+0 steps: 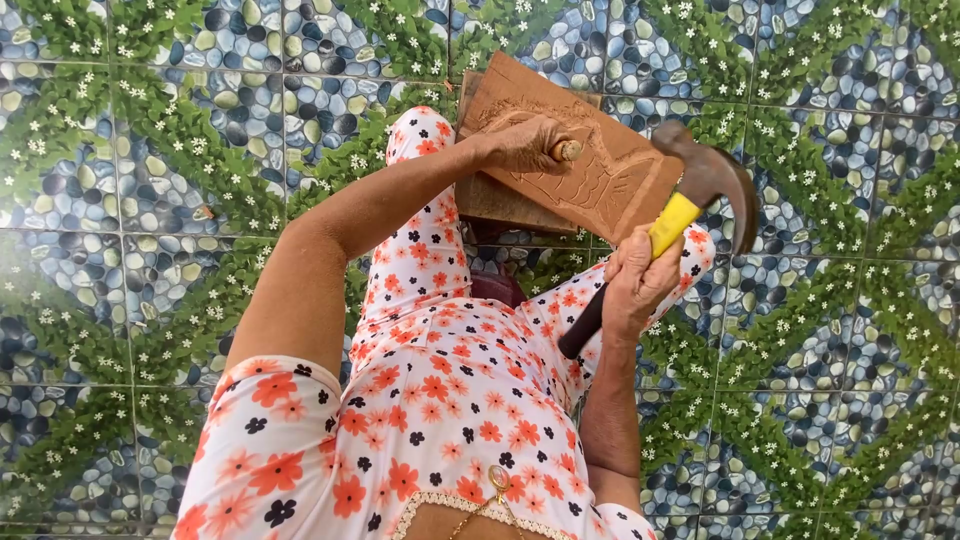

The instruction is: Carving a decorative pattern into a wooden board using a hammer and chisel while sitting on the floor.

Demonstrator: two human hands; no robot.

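A brown wooden board [610,165] with a carved relief leans on my raised knee, resting on a second board [495,200] beneath it. My left hand [525,145] is closed around a chisel whose round wooden handle end [569,151] sticks out, the tool set against the carving. My right hand [637,282] grips a claw hammer by its yellow and black handle [673,223], the steel head [715,180] lifted to the right of the chisel, apart from it.
I sit on a tiled floor [150,200] patterned with pebbles and green leafy bands. My legs in white floral fabric [440,330] stretch under the boards. A dark red object [497,287] shows between my legs.
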